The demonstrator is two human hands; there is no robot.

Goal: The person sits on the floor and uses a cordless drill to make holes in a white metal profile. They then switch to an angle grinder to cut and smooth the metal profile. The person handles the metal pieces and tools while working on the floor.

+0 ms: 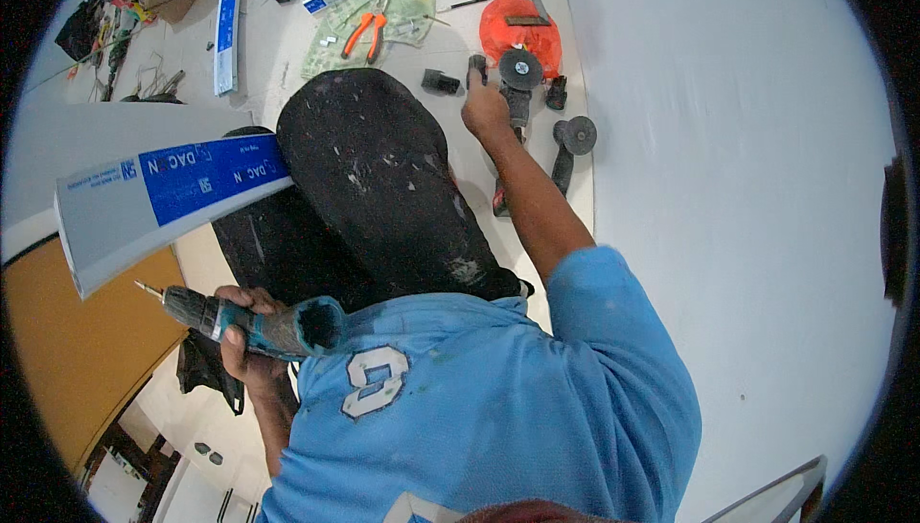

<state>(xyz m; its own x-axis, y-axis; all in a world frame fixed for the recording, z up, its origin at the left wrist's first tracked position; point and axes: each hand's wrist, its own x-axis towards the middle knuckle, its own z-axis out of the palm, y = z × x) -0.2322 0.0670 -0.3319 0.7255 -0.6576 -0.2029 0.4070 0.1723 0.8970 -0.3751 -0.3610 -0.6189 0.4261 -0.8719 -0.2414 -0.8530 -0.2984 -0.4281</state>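
My left hand (240, 341) holds a teal-and-black drill (278, 331) with a bit pointing left; its battery socket is empty. My right hand (487, 106) reaches forward, fingers closed on a small black battery (476, 67). Beside it lie another black battery (440, 80), an angle grinder (517, 92) with a disc, a second grinder (575, 139) and a small black part (557, 92). A long white profile with blue film (172, 187) lies across my dark-trousered legs (364, 168).
An orange bag (503, 24), orange-handled pliers (364, 34) on green sheeting and more filmed profiles (227, 20) are ahead. Cluttered tools (115, 44) lie upper left. A white wall (738, 187) rises at my right; a tan board (67, 350) is lower left.
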